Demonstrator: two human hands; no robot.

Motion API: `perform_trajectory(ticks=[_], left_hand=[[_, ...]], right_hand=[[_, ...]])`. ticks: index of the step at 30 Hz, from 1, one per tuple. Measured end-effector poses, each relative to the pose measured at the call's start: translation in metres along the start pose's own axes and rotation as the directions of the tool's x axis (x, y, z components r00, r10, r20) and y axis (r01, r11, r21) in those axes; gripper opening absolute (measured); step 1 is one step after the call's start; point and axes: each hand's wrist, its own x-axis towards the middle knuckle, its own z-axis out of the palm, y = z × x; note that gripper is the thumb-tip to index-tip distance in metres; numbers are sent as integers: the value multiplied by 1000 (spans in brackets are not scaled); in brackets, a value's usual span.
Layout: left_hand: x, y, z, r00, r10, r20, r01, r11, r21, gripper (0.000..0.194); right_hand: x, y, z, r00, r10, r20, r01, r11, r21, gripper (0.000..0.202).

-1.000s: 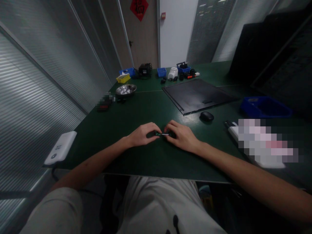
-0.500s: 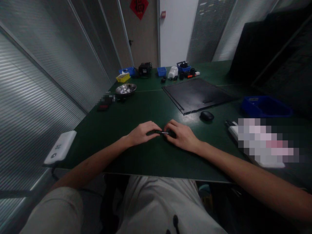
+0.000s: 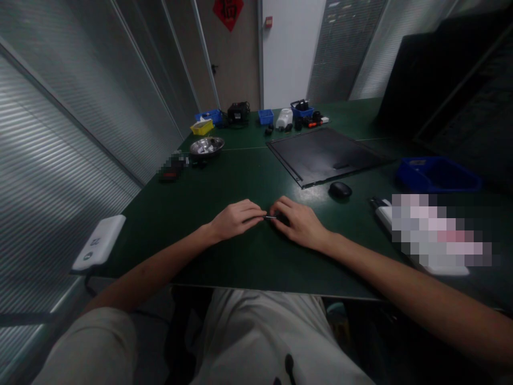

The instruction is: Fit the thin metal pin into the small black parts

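Note:
Both of my hands meet over the green table [image 3: 240,267], in front of my lap. My left hand [image 3: 234,219] is closed, thumb and fingers pinched together around a slim tool. That tool's thin, shiny metal shaft [image 3: 271,217] bridges the small gap to the other hand. Curled with its thumb side toward the shaft, my right hand [image 3: 300,222] is closed around a small black object [image 3: 282,219]. Fingers hide most of this object, so its kind cannot be told. Whether the shaft's end enters it is not visible.
A black mouse [image 3: 340,190] lies beyond my right hand, near a large black mat [image 3: 326,155]. Rightward are a blue tray [image 3: 409,179] and a blurred-out white item [image 3: 436,240]. A metal bowl [image 3: 206,147] stands far left; a white power strip [image 3: 99,242] sits at the left edge.
My left thumb and fingers have come closer together, covering more of the dark part of the slim tool. My right hand has stayed almost still.

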Motion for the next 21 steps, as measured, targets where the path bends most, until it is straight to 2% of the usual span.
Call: perform_trajectory(ticks=[4, 8, 17, 21], left_hand=[[-1, -1, 1, 1000, 14, -17, -14, 999, 38, 23], [-2, -3, 2, 1000, 20, -24, -20, 1000, 0, 23], [1, -2, 2, 983, -176, -61, 157, 960, -233, 23], [1, -2, 0, 991, -128, -40, 119, 978, -173, 22]], right_hand=[[0, 1, 0, 1000, 7, -7, -7, 1000, 7, 10], [-1, 1, 1, 1000, 5, -10, -5, 1000, 9, 8], [0, 2, -1, 1000, 11, -12, -11, 997, 70, 14], [-1, 0, -2, 1000, -8, 1, 8, 999, 35, 15]])
